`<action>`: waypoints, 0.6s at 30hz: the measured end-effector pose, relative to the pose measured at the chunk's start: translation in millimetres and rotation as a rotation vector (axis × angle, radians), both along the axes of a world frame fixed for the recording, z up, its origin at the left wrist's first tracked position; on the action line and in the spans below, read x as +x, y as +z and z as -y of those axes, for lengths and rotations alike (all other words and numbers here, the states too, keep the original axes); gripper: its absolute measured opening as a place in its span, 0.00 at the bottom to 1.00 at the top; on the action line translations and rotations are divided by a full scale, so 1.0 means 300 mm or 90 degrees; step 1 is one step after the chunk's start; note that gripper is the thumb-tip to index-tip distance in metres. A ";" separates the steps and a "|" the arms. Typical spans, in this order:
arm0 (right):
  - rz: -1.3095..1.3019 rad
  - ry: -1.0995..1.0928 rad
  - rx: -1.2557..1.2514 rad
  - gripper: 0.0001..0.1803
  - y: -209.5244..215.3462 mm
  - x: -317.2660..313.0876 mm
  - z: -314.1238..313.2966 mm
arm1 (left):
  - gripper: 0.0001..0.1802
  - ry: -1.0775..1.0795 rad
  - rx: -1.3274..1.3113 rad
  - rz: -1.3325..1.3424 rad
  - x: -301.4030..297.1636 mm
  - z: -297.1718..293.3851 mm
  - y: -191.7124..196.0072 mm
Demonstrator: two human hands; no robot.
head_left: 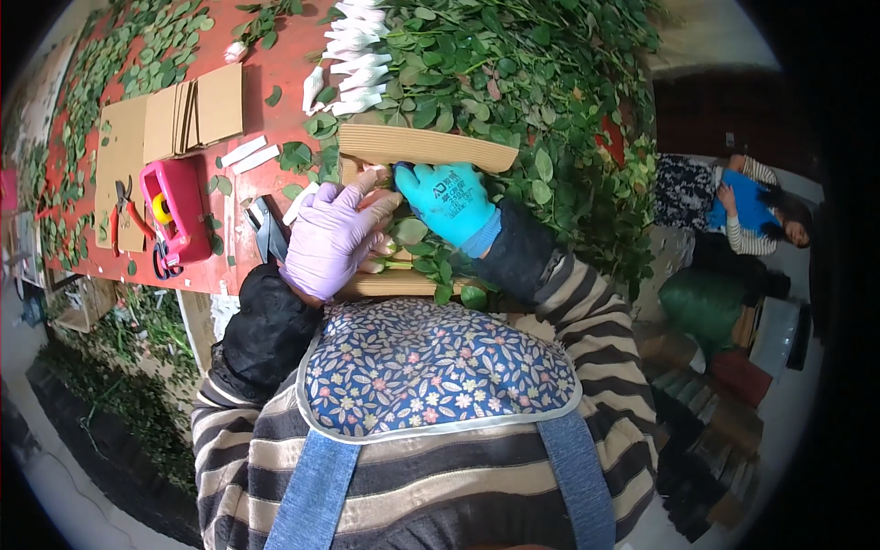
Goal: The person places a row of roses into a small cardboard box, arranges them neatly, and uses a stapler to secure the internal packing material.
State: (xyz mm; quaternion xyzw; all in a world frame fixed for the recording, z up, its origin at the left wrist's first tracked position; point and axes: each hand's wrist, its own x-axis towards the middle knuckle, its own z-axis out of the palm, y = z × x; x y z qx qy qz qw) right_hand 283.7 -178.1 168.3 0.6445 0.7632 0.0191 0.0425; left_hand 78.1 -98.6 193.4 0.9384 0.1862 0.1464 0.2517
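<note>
My left hand (332, 234), in a lilac glove, lies over a small group of pale pink roses (371, 266), its fingers curled down onto their heads. Opposite it, my right hand (447, 200), in a turquoise glove, is closed with its fingertips at the roses; what they pinch is hidden. The roses rest on corrugated cardboard, with one upright flap (431, 147) behind my hands and a lower edge (390, 286) near my apron. Green stems and leaves (440, 266) stick out to the right, below my right hand.
On the red table (261, 82) at left are a grey stapler (267, 231), a pink tape dispenser (191, 211), red-handled pruning shears (131, 220), scissors (167, 262) and cardboard sheets (215, 105). White-wrapped buds (359, 64) and heaped leafy stems (541, 82) lie behind. Another person (742, 206) is far right.
</note>
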 end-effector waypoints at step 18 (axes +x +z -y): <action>-0.078 -0.207 0.075 0.20 0.210 0.221 0.410 | 0.32 -0.052 0.054 -0.054 -0.002 -0.039 -0.059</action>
